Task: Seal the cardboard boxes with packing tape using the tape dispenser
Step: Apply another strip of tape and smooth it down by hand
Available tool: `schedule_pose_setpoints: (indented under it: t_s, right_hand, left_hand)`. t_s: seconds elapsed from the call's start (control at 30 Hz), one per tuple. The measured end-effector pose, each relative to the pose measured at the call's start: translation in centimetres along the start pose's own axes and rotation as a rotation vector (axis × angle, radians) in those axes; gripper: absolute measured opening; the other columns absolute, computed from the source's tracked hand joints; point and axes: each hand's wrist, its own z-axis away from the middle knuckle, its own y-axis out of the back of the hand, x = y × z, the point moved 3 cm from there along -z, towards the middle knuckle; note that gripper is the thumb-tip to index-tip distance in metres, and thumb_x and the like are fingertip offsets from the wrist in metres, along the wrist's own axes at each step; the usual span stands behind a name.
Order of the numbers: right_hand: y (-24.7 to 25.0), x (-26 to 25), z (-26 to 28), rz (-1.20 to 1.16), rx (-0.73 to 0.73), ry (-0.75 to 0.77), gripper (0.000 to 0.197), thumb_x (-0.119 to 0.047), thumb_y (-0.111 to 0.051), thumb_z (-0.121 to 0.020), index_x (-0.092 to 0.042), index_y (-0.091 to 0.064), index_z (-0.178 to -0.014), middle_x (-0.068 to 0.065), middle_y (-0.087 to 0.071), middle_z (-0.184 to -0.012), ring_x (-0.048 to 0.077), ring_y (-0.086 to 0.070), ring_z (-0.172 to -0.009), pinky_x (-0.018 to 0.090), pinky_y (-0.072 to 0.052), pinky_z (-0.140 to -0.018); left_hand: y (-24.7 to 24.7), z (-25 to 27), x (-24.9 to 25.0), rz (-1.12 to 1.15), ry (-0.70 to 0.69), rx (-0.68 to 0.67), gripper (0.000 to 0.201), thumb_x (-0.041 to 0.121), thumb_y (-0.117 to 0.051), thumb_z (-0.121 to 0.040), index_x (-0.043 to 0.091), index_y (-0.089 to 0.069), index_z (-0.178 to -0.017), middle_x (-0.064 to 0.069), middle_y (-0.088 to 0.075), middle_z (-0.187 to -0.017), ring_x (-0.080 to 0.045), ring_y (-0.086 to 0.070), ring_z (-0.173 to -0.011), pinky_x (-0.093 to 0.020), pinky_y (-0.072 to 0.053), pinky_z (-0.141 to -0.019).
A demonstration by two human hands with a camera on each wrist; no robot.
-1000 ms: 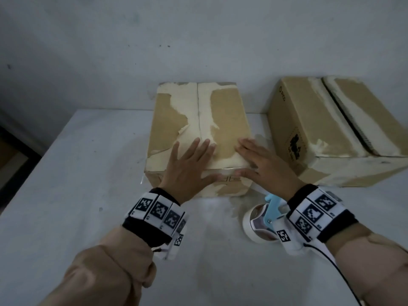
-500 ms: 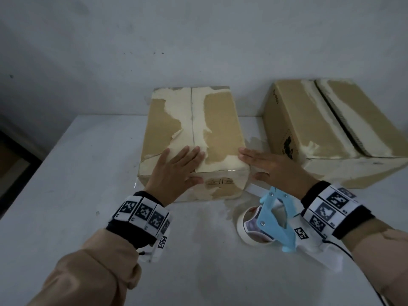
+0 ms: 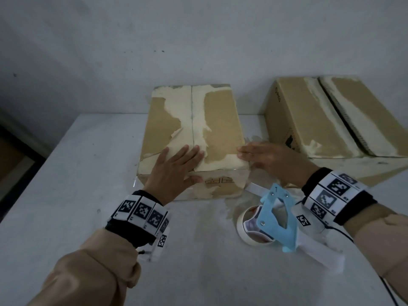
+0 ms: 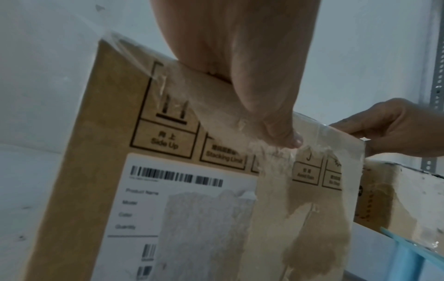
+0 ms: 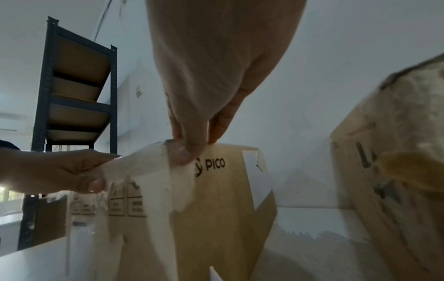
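Since a second ago the right hand [image 3: 268, 160] has slid off the top of the near box [image 3: 218, 120] to its right edge, fingers straight across the corner and thumb pressed on the side face by the PICO mark; its grip is released, flat, grasping nothing. The left hand [image 3: 174, 171] stays spread on the top near the front edge, thumb down on the front face, its grip likewise released. The tape dispenser [image 3: 274, 219], hidden under the right wrist before, now lies bare on the surface [image 3: 77, 173], just in front of the box's right corner

A second box [image 3: 313, 120] stands to the right, near the first, against the wall. The right wrist view shows a dark shelving rack [image 5: 74, 91] behind

The near box is brown, its top flaps closed along a middle seam, the paper torn pale in wide patches. Clear tape [image 4: 153, 76] wraps over the front top edge; the front face carries handling marks and a white barcode label [image 4: 173, 190]
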Motion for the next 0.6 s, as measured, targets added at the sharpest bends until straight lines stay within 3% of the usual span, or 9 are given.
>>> schedule_pose_setpoints:
  t_s: [0.03,0.07,0.1,0.17,0.27,0.37,0.43,0.53,0.6]
  right_hand:
    - [-0.1,0.1,0.3,-0.035,0.023,0.026,0.035,-0.015,-0.054,-0.079,-0.003,-0.065,-0.111,0.013,-0.063,-0.118,0.029,-0.066,-0.097,0.043,-0.055,-0.080]
    - [-0.2,0.5,0.6,-0.058,0.047,0.030,0.037,-0.015,-0.053,-0.080,-0.003,-0.064,-0.113,0.011,-0.062,-0.121,0.027,-0.066,-0.095,0.039,-0.056,-0.076]
    - [-0.3,0.6,0.8,-0.104,0.086,-0.014,0.039,-0.011,-0.053,-0.081,-0.004,-0.059,-0.119,0.009,-0.056,-0.128,0.026,-0.063,-0.103,0.034,-0.054,-0.082]
    - [-0.9,0.8,1.8,-0.238,0.221,-0.238,0.050,0.006,-0.053,-0.083,-0.005,-0.048,-0.131,0.007,-0.045,-0.137,0.024,-0.053,-0.116,0.024,-0.042,-0.094]
    - [-2.3,-0.3,3.0,-0.419,0.213,-0.592,0.038,0.008,-0.050,-0.084,-0.002,-0.056,-0.121,0.013,-0.063,-0.113,0.026,-0.060,-0.101,0.021,-0.040,-0.085]
    - [-3.7,-2.0,2.5,-0.353,0.218,-0.600,0.018,0.001,-0.049,-0.086,0.002,-0.061,-0.099,0.018,-0.064,-0.093,0.031,-0.059,-0.084,0.026,-0.039,-0.070]
    - [-3.5,-2.7,2.4,-0.272,0.243,-0.559,0.016,-0.006,-0.046,-0.088,0.003,-0.059,-0.093,0.019,-0.060,-0.088,0.032,-0.056,-0.077,0.031,-0.035,-0.064]
    - [-2.2,-2.4,2.6,-0.221,0.274,-0.487,0.018,-0.001,-0.051,-0.088,0.003,-0.058,-0.104,0.022,-0.062,-0.099,0.037,-0.060,-0.082,0.037,-0.045,-0.066]
    - [-1.5,-1.4,2.5,-0.166,0.263,-0.401,0.036,0.002,-0.059,-0.084,-0.001,-0.054,-0.119,0.020,-0.060,-0.115,0.040,-0.061,-0.093,0.048,-0.052,-0.072]
  left_hand:
    - [0.0,0.0,0.0,-0.007,-0.009,0.014,0.075,0.059,-0.002,-0.090,0.019,-0.050,-0.132,0.001,-0.054,-0.134,-0.020,-0.056,-0.119,-0.051,-0.046,-0.090]
    - [-0.1,0.1,0.0,-0.021,-0.019,0.038,0.073,0.058,-0.004,-0.091,0.019,-0.053,-0.130,0.001,-0.057,-0.131,-0.020,-0.059,-0.115,-0.050,-0.048,-0.087]
    - [-0.1,0.0,0.0,-0.030,-0.030,0.064,0.071,0.058,-0.008,-0.091,0.018,-0.054,-0.128,0.000,-0.058,-0.130,-0.020,-0.060,-0.114,-0.050,-0.048,-0.085]
    - [-0.2,0.0,-0.1,-0.047,-0.044,0.117,0.066,0.057,-0.021,-0.087,0.018,-0.055,-0.128,0.000,-0.059,-0.129,-0.020,-0.060,-0.113,-0.051,-0.049,-0.085]
    - [-0.2,0.0,-0.1,-0.061,-0.038,0.159,0.063,0.054,-0.030,-0.083,0.018,-0.056,-0.127,0.000,-0.059,-0.129,-0.021,-0.061,-0.113,-0.052,-0.048,-0.085]
    - [-0.2,-0.1,-0.1,-0.052,-0.034,0.162,0.063,0.054,-0.031,-0.082,0.017,-0.056,-0.127,-0.001,-0.058,-0.130,-0.021,-0.060,-0.114,-0.052,-0.048,-0.086]
    - [-0.2,0.0,-0.1,-0.040,-0.024,0.134,0.064,0.054,-0.032,-0.082,0.017,-0.055,-0.128,-0.001,-0.058,-0.130,-0.022,-0.059,-0.115,-0.052,-0.047,-0.086]
    - [-0.3,0.0,-0.1,-0.018,-0.007,0.102,0.065,0.054,-0.031,-0.082,0.017,-0.052,-0.130,-0.001,-0.055,-0.133,-0.023,-0.057,-0.118,-0.053,-0.044,-0.090]
    - [-0.2,0.1,-0.1,0.003,0.009,0.073,0.067,0.055,-0.027,-0.082,0.019,-0.047,-0.135,0.000,-0.050,-0.138,-0.022,-0.052,-0.124,-0.053,-0.040,-0.096]
